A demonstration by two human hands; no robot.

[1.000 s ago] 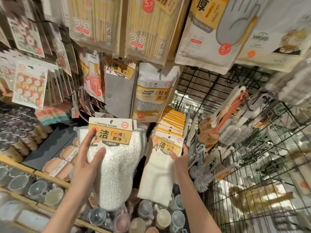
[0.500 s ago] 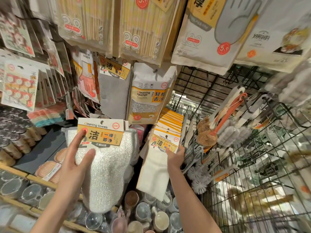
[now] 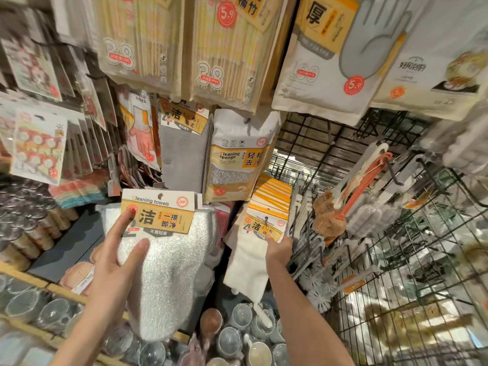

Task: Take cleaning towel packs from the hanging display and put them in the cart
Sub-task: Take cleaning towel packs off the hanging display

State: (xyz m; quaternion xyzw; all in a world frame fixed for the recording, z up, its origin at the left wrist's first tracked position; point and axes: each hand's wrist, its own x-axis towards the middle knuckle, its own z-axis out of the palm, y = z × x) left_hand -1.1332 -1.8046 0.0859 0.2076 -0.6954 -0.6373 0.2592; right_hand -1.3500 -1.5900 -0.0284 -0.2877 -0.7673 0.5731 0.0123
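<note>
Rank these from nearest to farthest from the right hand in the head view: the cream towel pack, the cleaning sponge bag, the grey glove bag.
1. Cream towel pack: pinched by the right hand, front of its hanging row.
2. Cleaning sponge bag: above the hand, slightly left.
3. Grey glove bag: top of the display, upper right.

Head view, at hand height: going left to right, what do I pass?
Left hand → fluffy white cleaning towel pack with yellow header card → flat cream cleaning towel pack still on its hook → right hand → brown scrubber brush with orange handle → black wire grid rack.
</note>
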